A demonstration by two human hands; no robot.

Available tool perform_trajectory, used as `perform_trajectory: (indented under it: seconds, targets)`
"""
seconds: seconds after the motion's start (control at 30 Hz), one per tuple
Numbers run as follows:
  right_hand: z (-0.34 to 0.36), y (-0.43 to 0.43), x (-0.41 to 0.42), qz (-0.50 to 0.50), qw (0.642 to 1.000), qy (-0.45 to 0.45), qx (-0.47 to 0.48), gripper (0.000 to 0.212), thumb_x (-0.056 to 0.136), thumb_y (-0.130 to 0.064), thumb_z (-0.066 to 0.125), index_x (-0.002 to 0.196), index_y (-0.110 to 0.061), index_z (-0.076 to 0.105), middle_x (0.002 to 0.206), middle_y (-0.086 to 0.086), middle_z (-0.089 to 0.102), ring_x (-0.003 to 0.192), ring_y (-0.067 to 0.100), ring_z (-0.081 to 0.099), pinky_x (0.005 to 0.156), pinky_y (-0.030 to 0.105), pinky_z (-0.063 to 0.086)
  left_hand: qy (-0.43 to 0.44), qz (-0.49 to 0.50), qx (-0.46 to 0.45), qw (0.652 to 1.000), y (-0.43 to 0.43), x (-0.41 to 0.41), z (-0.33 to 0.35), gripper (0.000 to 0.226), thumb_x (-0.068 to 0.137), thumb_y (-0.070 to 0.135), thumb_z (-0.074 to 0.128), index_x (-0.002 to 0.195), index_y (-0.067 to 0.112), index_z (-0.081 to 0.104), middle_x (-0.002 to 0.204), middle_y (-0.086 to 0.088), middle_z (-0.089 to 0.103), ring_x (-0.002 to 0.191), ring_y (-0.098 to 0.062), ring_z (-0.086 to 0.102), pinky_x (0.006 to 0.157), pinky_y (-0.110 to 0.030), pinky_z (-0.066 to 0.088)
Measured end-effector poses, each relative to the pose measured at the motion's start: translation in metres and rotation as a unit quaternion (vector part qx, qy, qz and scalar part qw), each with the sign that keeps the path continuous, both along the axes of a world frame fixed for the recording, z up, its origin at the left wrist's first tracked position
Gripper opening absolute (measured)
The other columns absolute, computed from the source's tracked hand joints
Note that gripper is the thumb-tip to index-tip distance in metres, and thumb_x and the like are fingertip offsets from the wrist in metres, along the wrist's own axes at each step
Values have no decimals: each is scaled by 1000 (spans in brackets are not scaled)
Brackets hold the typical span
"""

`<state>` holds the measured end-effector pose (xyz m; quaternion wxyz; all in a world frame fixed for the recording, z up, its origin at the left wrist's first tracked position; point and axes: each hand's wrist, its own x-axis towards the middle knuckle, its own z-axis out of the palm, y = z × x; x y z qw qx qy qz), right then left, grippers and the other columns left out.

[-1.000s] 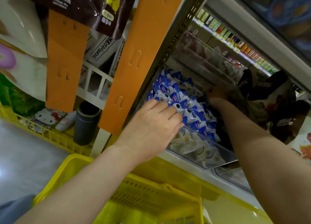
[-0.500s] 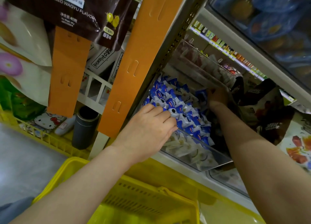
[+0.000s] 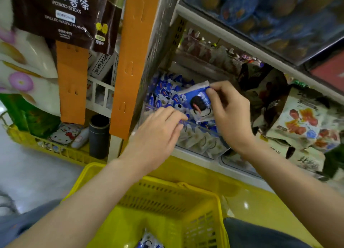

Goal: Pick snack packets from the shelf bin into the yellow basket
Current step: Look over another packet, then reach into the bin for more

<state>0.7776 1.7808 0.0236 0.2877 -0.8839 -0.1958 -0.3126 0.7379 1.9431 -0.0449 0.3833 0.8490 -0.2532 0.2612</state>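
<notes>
The right hand [image 3: 230, 113] has its grip pinched on a glossy blue-white packet [image 3: 199, 102] just above the clear plastic bin [image 3: 201, 141]. The left hand [image 3: 156, 134] has a relaxed grip, fingers on the bin's rim. A slotted yellow basket [image 3: 167, 197] sits below.

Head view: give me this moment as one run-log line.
stage: picking | right hand: pinches blue packet over shelf bin | left hand: fingers at bin front | yellow basket: below, holds another packet

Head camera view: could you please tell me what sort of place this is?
Probably a shop aisle: a shelf bin of blue snack packets, one packet pinched in the right hand, hanging potato stick bags, and a yellow basket below.
</notes>
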Motion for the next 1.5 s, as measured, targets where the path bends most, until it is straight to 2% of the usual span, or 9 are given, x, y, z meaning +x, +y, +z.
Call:
perform_trajectory:
  seconds: [0.17,0.27,0.4,0.57,0.8,0.9,1.03,1.2,1.5]
  targets:
    - [-29,-2,-59,61,990,90,92,10,93,-27,51,86,-32,55,77,-15,62,70,4,59,62,26,51,223,-60,-288,929,-25,-31,-11,17,88,42,42,90,26,46,77,10,56,69,4,51,64,-11,40]
    - [-58,-1,-77,68,955,229,177,16,93,-15,51,84,-26,56,72,-8,62,66,3,58,60,18,48,324,-63,-379,865,-33,-40,-25,14,88,33,49,91,20,53,74,8,62,71,-4,56,75,-29,47]
    - [-87,-2,-92,80,877,387,274,8,94,-21,48,90,-21,55,85,3,64,77,11,60,66,25,50,392,-40,-364,844,-32,-52,-45,7,91,15,53,87,18,58,80,2,66,74,-7,62,67,-24,50]
    - [-115,-2,-104,63,883,394,247,16,90,-19,58,74,-24,59,64,-12,60,61,1,55,56,18,44,437,-30,-295,849,-35,-67,-64,8,92,14,54,95,8,58,90,-8,64,81,-11,60,69,-25,48]
    - [-140,-5,-124,37,749,532,393,11,91,-18,56,83,-15,62,67,-9,69,61,0,66,47,15,48,504,-5,-305,808,-41,-81,-91,21,95,21,49,88,3,57,81,-7,60,75,-15,56,69,-31,44]
    - [-151,-5,-130,25,780,507,365,11,88,-12,60,77,-13,58,74,2,67,64,11,66,53,25,52,519,9,-278,808,-37,-86,-98,25,95,23,49,71,14,49,70,-5,52,69,-16,50,65,-33,37]
    - [-161,-11,-138,26,960,278,30,13,87,-27,63,75,-25,56,74,-10,61,71,9,56,60,22,43,533,25,-286,796,-37,-92,-99,27,94,17,49,67,15,49,63,-2,48,62,-13,46,59,-26,36]
    - [-156,-9,-138,46,975,210,-54,11,88,-32,59,80,-25,57,74,-18,56,72,5,54,54,20,42,558,26,-354,750,-34,-99,-98,17,93,26,52,81,18,62,72,3,67,65,-3,64,58,-17,48]
    - [-148,-11,-120,-4,750,496,438,10,93,-5,51,102,-2,48,81,11,65,59,6,66,52,21,55,499,54,-390,772,-30,-103,-91,18,82,12,66,97,14,58,92,-4,68,70,-7,63,55,-16,50]
